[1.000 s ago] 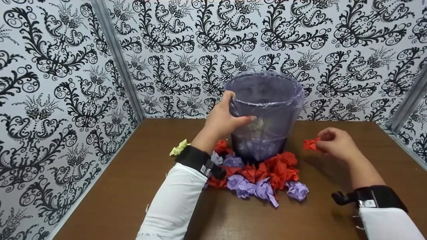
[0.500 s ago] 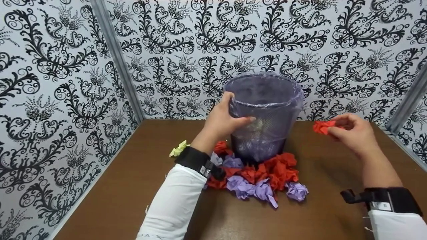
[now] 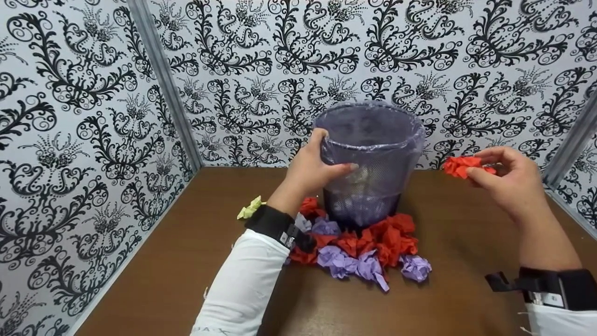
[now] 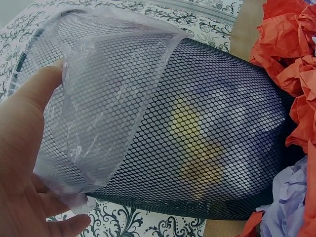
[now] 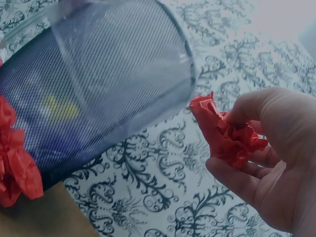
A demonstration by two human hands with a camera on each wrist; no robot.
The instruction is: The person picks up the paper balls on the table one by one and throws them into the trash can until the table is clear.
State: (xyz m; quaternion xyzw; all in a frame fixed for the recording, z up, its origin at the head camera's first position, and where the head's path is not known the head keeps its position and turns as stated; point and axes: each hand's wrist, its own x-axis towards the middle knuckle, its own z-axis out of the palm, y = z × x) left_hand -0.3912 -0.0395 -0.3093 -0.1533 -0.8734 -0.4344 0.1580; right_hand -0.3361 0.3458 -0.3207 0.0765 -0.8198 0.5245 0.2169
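My left hand (image 3: pixel 310 163) grips the near left side of a dark mesh wastebasket (image 3: pixel 364 186), its thumb across the front below the rim. A thin clear plastic liner (image 4: pixel 98 98) folds over the rim. Through the mesh in the left wrist view, yellow and pale crumpled paper (image 4: pixel 190 128) shows inside, blurred. To the right of the basket and above the table, my right hand (image 3: pixel 510 184) pinches a crumpled red paper ball (image 3: pixel 461 166) between thumb and fingers. In the right wrist view, that ball appears near the basket's rim (image 5: pixel 190 59), apart from it.
Red crumpled papers (image 3: pixel 392 238) and purple ones (image 3: pixel 336 261) lie heaped around the basket's near base on the brown table (image 3: pixel 186 280). One yellow paper ball (image 3: pixel 250 208) lies left, beside my left wrist. Patterned wall panels (image 3: pixel 233 93) stand behind and at the left.
My right hand has lifted the red paper ball up from the table and moved to the right with it. My left hand and the wastebasket have stayed in place.
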